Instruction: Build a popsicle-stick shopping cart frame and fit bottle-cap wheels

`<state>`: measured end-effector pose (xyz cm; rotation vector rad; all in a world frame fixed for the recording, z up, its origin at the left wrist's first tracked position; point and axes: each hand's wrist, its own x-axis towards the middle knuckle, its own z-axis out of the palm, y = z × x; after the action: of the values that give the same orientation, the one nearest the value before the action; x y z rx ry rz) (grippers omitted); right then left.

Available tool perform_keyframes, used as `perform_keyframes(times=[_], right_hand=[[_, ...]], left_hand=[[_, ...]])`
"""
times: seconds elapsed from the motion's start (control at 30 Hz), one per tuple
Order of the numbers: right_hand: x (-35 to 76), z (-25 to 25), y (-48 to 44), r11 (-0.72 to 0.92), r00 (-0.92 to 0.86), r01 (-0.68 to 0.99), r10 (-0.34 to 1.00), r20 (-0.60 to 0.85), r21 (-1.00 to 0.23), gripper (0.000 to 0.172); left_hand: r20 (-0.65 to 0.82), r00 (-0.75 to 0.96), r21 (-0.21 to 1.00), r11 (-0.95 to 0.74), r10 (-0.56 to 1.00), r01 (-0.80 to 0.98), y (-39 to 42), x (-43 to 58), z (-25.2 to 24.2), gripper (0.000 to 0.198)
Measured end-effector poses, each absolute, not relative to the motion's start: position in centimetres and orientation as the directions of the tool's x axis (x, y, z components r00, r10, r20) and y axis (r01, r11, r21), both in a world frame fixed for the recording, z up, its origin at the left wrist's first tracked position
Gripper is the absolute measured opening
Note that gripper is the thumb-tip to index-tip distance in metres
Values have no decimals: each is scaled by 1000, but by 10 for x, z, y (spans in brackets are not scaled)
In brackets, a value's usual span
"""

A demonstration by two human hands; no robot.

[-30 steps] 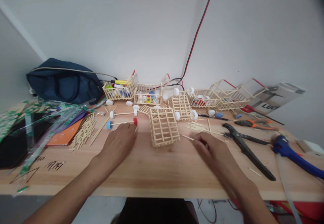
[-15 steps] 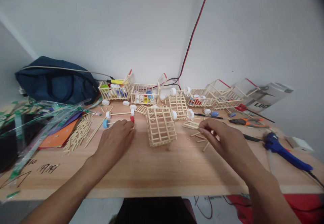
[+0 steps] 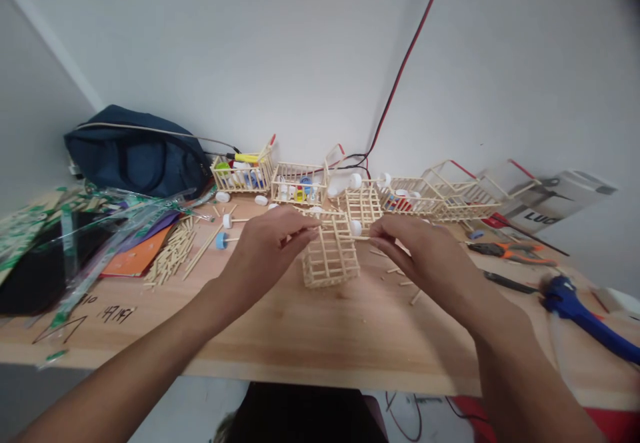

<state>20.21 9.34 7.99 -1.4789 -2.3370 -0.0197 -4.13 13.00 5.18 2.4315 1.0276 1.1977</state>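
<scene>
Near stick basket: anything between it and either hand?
Left hand: nothing visible; in view its fingers overlap the top of the stick basket. Right hand: its fingers pinch a thin wooden stick pointing basketward; a white wheel shows just above, by the basket's upper right corner.

A craft workspace is indicated: around a stick frame (image 3: 331,272) on the wooden tabletop (image 3: 280,343), loose sticks (image 3: 173,253) are heaped toward nine o'clock, orange-handled pliers (image 3: 505,251) and a blue glue gun (image 3: 585,316) are laid toward three, and stick-built carts (image 3: 240,191) are lined up toward twelve.
</scene>
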Motion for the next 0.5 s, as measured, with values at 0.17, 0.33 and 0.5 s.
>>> perform_keyframes(times=[0.17, 0.33, 0.5], right_hand=[[190, 90, 104, 495, -429, 856, 841, 328, -148, 16], [184, 84, 108, 544, -405, 811, 787, 465, -215, 11], [172, 73, 110, 560, -303, 762, 751, 587, -324, 6]], left_hand=[[620, 483, 410, -779, 619, 474, 135, -26, 58, 12], [630, 458, 435, -774, 627, 460, 141, -23, 56, 11], [585, 421, 561, -721, 693, 407, 148, -26, 53, 7]])
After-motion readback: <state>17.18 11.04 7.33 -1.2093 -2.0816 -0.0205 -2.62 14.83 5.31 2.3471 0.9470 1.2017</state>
